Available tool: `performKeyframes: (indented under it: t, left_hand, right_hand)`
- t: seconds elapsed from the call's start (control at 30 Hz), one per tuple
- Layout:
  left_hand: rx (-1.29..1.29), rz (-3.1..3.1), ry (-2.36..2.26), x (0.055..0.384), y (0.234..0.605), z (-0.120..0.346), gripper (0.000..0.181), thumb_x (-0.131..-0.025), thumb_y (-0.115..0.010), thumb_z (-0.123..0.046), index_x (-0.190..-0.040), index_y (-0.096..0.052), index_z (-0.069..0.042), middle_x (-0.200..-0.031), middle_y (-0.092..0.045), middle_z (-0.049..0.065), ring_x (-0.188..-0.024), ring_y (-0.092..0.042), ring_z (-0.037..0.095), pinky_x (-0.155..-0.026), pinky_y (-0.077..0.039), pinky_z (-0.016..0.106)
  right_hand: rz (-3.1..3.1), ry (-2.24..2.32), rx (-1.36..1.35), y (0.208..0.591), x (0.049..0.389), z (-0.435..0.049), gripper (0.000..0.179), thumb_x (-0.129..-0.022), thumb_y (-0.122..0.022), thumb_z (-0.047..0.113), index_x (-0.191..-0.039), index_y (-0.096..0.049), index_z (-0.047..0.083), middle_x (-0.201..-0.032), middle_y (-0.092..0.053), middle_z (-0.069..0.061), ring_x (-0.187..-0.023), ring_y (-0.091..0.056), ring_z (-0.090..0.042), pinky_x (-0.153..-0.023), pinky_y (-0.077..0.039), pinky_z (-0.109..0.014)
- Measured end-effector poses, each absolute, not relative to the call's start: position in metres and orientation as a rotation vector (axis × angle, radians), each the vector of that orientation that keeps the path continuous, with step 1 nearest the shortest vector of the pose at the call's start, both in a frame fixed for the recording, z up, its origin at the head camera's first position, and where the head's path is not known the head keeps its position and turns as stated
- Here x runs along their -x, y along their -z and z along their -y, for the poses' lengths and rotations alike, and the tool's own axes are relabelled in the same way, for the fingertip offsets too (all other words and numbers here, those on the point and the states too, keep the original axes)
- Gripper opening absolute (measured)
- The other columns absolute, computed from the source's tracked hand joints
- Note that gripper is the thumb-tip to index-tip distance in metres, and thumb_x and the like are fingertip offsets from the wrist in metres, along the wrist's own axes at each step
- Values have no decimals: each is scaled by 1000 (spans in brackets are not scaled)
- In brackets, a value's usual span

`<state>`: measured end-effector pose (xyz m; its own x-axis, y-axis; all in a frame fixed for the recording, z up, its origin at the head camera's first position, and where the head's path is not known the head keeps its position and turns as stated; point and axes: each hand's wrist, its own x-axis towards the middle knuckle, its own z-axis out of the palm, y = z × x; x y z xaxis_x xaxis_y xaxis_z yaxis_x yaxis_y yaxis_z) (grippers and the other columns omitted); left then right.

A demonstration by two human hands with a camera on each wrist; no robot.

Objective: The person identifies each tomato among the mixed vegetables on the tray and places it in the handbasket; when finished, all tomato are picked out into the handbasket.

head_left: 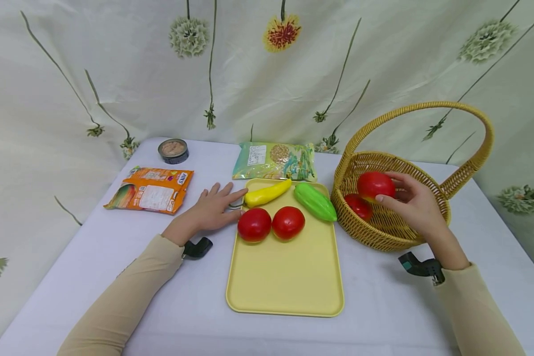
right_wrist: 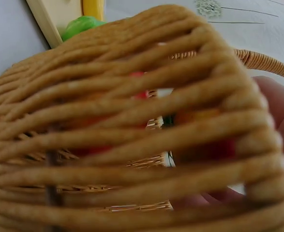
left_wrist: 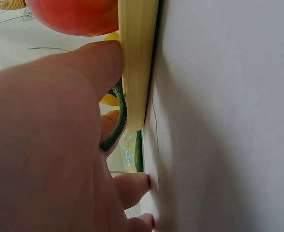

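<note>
My right hand [head_left: 418,205] grips a red round fruit [head_left: 376,186] over the wicker basket [head_left: 400,242], thumb and fingers on its right side. Another red fruit [head_left: 358,206] lies inside. In the right wrist view the basket's weave [right_wrist: 132,111] hides most of the held fruit. My left hand [head_left: 212,207] lies with fingers spread at the left edge of the yellow tray [head_left: 287,277]; its thumb touches the rim in the left wrist view. Near it are a yellow pepper [head_left: 267,193], whose dark green stem [left_wrist: 116,121] overhangs the rim, and a dark red fruit [head_left: 254,225].
The tray also bears a brighter red fruit [head_left: 288,223] and a green vegetable [head_left: 315,201]. Behind it lies a green packet [head_left: 273,161]. An orange packet [head_left: 153,190] and a small round tin [head_left: 173,150] are at left. The basket's handle [head_left: 420,106] arches high.
</note>
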<state>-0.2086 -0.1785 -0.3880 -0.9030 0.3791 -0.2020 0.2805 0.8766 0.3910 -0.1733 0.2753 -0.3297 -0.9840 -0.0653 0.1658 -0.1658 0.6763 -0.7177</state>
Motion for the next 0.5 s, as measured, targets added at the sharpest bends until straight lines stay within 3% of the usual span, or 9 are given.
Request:
performKeyframes:
  t: [0.4, 0.5]
  left_hand:
    - [-499, -2776, -520, 208, 387, 178, 69, -100, -56, -45, -162, -31, -27, -170, -16, 22, -155, -5, 56, -121, -4, 76]
    - [-501, -2776, -521, 208, 387, 178, 69, -100, -56, -45, -162, -31, -26, -170, -16, 22, -155, -5, 56, -121, -4, 76]
  right_hand:
    - [2798, -1173, -110, 333, 179, -281, 68, -94, -72, 29, -151, -44, 5, -145, -53, -30, -117, -61, -48, -72, -44, -2]
    - [2828, -1129, -88, 334, 180, -280, 69, -94, -73, 29, -152, -43, 5, -146, -52, -30, -118, -61, -48, -79, -57, -17]
